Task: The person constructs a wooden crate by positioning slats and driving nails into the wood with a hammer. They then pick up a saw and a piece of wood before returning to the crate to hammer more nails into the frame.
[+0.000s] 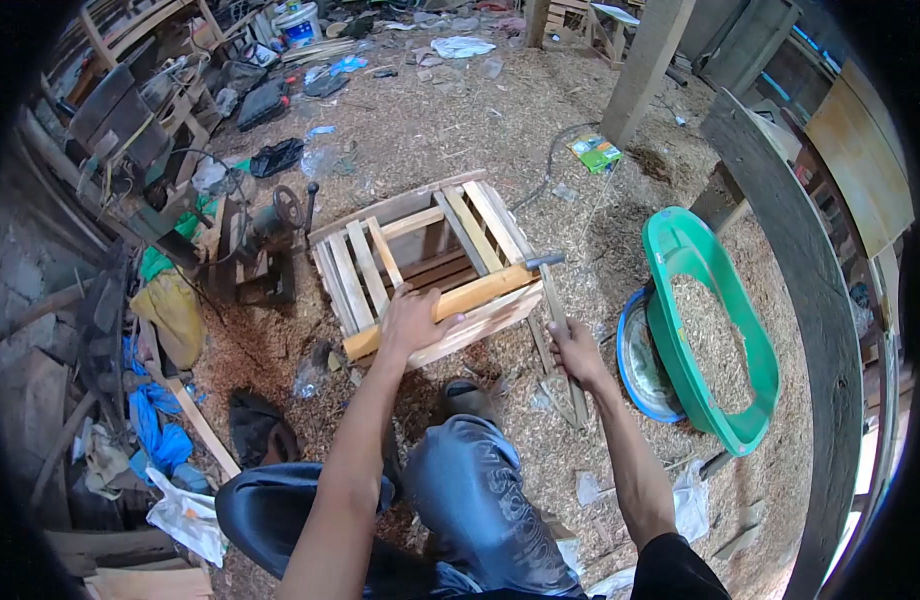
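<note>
The person's left hand (415,320) lies palm down on a yellowish wooden slat (458,300), with the fingers spread across the wood and the thumb out to the side rather than closed around it. The slat runs slantwise under the palm, along the near top edge of a slatted wooden crate (420,250). It sticks out on both sides of the hand, and its longer part leads off toward the right hand.

The right hand (577,350) is wrapped tightly around the wooden handle of a hammer (558,300). The handle rises from the fist to a grey metal head, which sits right at the far end of the slat, at the crate's corner. The rest of the handle extends below the fist toward the person.

The person's shoe (465,395) rests on the sawdust between the two forearms, just below the crate. Beyond the right hand, on its outer side, a green plastic tub (680,250) partly filled with sawdust leans over a blue-rimmed basin (630,350). Past the crate, further from both hands, a green packet (594,152) lies near a wooden post (645,60).
</note>
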A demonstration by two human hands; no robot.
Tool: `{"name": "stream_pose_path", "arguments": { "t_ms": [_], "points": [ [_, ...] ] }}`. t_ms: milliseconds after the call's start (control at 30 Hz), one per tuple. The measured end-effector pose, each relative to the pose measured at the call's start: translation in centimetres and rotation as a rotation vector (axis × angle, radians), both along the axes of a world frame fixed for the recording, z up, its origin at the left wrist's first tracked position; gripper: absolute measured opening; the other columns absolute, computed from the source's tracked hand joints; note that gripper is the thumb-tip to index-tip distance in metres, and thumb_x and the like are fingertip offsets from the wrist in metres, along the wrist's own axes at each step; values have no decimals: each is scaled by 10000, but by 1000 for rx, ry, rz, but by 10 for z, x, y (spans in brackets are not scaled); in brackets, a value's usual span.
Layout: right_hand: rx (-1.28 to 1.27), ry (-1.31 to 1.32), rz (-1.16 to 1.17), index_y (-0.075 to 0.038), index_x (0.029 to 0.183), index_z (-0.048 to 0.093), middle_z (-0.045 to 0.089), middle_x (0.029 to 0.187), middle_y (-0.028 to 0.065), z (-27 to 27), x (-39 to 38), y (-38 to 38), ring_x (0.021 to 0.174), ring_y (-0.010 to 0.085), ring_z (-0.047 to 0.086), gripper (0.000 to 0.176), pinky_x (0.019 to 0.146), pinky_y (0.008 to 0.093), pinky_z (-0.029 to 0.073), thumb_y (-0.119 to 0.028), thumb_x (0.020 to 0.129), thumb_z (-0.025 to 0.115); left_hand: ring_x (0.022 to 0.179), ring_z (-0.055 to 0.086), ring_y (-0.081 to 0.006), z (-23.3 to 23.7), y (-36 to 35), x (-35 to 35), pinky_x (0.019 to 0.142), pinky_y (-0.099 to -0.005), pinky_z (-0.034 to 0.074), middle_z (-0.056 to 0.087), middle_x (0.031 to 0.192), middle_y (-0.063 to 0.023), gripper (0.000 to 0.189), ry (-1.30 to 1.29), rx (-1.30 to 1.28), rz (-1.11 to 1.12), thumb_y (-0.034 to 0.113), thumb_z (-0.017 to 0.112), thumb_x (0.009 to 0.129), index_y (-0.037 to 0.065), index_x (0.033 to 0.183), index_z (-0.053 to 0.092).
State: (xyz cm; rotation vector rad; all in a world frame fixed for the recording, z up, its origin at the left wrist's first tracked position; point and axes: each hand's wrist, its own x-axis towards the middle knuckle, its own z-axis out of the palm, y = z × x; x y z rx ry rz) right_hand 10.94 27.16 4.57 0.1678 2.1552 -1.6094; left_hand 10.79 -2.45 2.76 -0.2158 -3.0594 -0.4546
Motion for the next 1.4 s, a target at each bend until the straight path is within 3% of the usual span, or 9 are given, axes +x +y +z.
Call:
{"name": "stream_pose_path", "arguments": {
  "t_ms": [100,133,233,400,600,800,933,1133,1400],
  "points": [
    [437,387,91,27,1016,543,625,827,260,0,0,-1,663,396,613,324,573,450,469,-289,962,497,839,647,-350,-6,0,0,1061,-461,331,658,771,-229,643,6,8,-4,647,543,801,50,1030,615],
    [453,375,93,54,989,546,603,886,325,29,4,-12,812,499,587,312,685,503,465,-253,953,499,837,648,-350,-8,0,0,1061,-462,332,660,770,-226,640,12,7,-6,644,542,803,51,1032,615],
    [521,423,83,59,1000,536,612,804,306,57,13,-26,755,498,592,305,673,507,472,-239,951,495,865,645,-344,-4,0,2,1069,-460,323,665,783,-222,626,-13,1,5,636,537,812,56,1036,615],
    [634,392,213,91,985,505,568,724,390,13,13,-20,758,549,592,296,678,592,459,-200,929,514,917,641,-336,-1,2,1,1080,-451,312,666,815,-237,662,-36,-31,6,656,530,807,39,1033,613],
    [538,456,87,87,950,496,572,717,380,38,17,-27,750,537,597,294,677,581,468,-206,940,475,949,638,-329,3,3,1,1087,-436,304,667,865,-232,710,-96,-41,10,679,548,781,20,1040,601],
    [663,413,258,63,930,475,572,717,369,20,10,-19,758,547,580,279,654,583,455,-214,962,450,949,633,-314,5,5,-1,1091,-424,303,670,903,-207,725,-144,-143,1,660,647,708,24,1052,591],
    [596,452,111,62,922,451,568,717,377,47,12,-27,767,551,578,271,673,584,461,-205,964,437,944,632,-308,2,4,-1,1088,-423,303,671,899,-201,677,-161,-131,6,619,661,720,25,1037,591],
    [653,430,266,55,979,461,572,710,361,13,8,-18,748,539,580,275,666,585,449,-219,961,456,941,634,-301,3,4,-1,1083,-420,295,673,881,-194,644,-140,-119,-6,596,658,737,20,1017,593],
    [586,391,87,52,975,483,574,728,363,41,14,-32,772,530,587,292,700,584,444,-238,954,470,910,639,-301,4,3,-1,1074,-420,305,674,854,-186,626,-150,-112,-10,586,655,745,17,1000,594]
  ]
}}
